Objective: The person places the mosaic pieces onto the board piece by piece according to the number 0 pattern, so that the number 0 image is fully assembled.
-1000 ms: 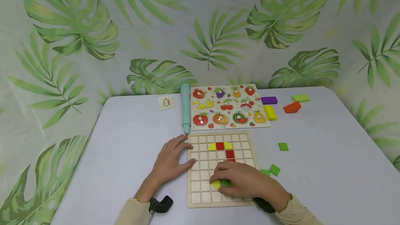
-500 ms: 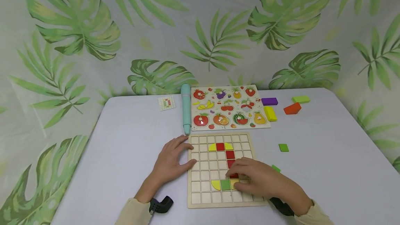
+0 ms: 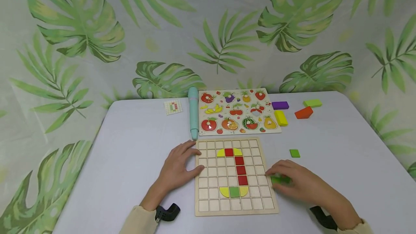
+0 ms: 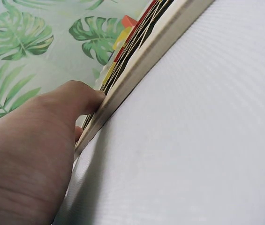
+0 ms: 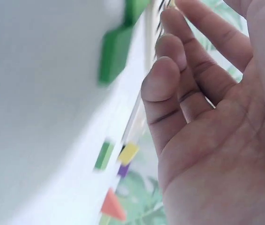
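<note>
A square wooden grid board (image 3: 208, 213) lies on the table. Red square tiles (image 3: 241, 170), yellow quarter-round tiles (image 3: 224, 192) and one green square tile (image 3: 234, 192) sit in its cells. My left hand (image 3: 177, 167) rests at the board's left edge, its thumb (image 4: 92, 97) and fingertips touching the rim. Just off the right edge, my right hand (image 3: 302, 181) hovers over loose green tiles (image 3: 277, 180), partly covering them. In the right wrist view its fingers (image 5: 162, 84) are loosely bent, with a green tile (image 5: 116, 54) apart from them.
Behind the board lie a fruit puzzle (image 3: 238, 111), a teal pen-like stick (image 3: 193, 113) and a small pattern card (image 3: 173, 107). One green tile (image 3: 294, 153) lies farther right. Purple (image 3: 280, 105), yellow (image 3: 281, 117), red (image 3: 303, 112) and light-green blocks (image 3: 312, 103) stand at the back right.
My right hand has moved right, off the board's lower tiles to the loose green ones, uncovering the yellow, green and red pieces. The left hand has stayed at the edge.
</note>
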Demonstrator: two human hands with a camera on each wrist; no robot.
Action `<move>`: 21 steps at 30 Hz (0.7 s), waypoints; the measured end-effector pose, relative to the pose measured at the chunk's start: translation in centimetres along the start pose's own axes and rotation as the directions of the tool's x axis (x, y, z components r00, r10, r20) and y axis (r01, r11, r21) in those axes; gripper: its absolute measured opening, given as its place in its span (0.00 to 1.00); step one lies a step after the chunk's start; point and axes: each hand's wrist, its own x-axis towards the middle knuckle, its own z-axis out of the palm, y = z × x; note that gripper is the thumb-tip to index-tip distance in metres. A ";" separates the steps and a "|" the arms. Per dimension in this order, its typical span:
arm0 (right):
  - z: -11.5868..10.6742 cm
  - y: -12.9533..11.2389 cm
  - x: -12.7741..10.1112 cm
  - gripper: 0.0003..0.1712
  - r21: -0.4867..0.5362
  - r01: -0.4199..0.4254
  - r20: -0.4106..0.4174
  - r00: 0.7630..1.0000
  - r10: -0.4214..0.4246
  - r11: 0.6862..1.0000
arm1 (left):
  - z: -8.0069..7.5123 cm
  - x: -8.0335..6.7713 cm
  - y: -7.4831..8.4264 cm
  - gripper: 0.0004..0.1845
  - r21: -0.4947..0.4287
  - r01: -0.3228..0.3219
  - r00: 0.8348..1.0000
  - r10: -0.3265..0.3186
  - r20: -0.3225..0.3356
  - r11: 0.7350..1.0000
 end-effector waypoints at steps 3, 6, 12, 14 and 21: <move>0.0 1.1 -0.7 0.19 -0.052 -0.041 -0.013 0.999 0.040 0.998 | 0.0 0.0 0.0 0.20 0.005 -0.006 1.000 0.006 -0.007 1.000; 0.1 1.9 -1.2 0.20 -0.080 -0.077 -0.016 0.997 0.076 0.994 | 0.1 0.1 -0.1 0.19 0.011 0.000 1.000 0.000 -0.002 1.000; 0.3 3.1 -2.1 0.20 -0.084 -0.091 -0.049 0.995 0.087 0.992 | 0.1 0.0 -0.1 0.19 0.015 0.007 1.000 -0.007 0.001 1.000; 0.3 3.5 -2.4 0.20 -0.091 -0.088 -0.066 0.994 0.082 0.992 | 0.1 0.0 -0.1 0.19 0.012 0.000 1.000 0.000 -0.004 1.000; 0.0 4.4 -3.1 0.19 -0.072 -0.072 -0.079 0.995 0.066 0.995 | 0.2 0.0 -0.1 0.20 0.017 -0.007 1.000 0.008 -0.013 1.000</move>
